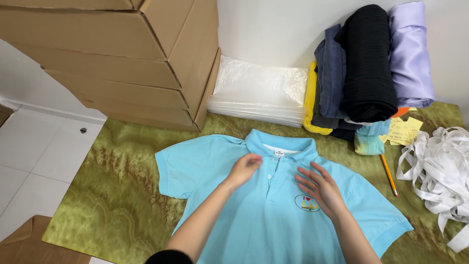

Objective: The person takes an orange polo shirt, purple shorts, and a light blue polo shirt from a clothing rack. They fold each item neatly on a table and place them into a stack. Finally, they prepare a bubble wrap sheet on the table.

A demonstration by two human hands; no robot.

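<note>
While left hand (245,167) pinches the blue polo shirt (273,215) nr collar, frame centre, right hand (320,188) lies open, flat, smoothing fabric on worktop (117,195).

Both forearms reach forward, bare. The left hand (245,166) is curled, fingertips pinched together, palm down. The right hand (320,188) lies flat beside it, fingers spread and pointing inward.

Both forearms are bare down to the fingers (254,157); far behind the left fingers, a black sleeve (168,256) edge shows.
</note>
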